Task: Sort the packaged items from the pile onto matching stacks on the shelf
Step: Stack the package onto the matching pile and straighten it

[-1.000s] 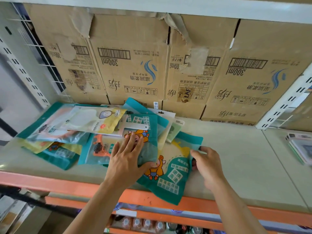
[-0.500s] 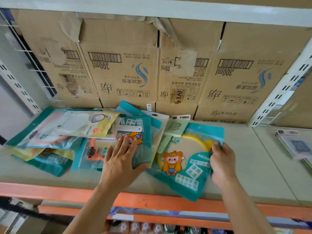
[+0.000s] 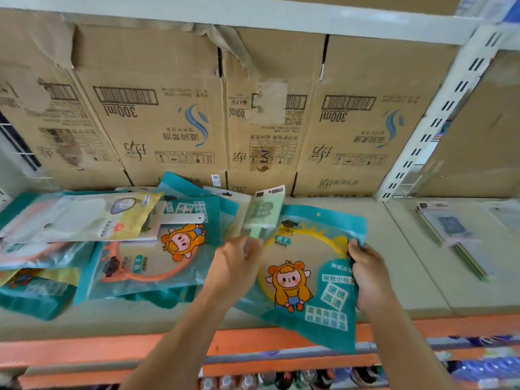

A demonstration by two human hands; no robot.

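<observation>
Left hand joined right hand, fingers gripping teal packet.

"300ml" is printed upside down on the cardboard boxes at twelve o'clock, and "LAF" is seen on the middle box. "MIRROR" and "便携高清" are read on the teal packet at five o'clock.

Upside-down cardboard cartons printed "300ml" line the back of a beige shelf board edged by an orange beam; a white slotted upright rises at right, bottles fill the tier at bottom centre
</observation>
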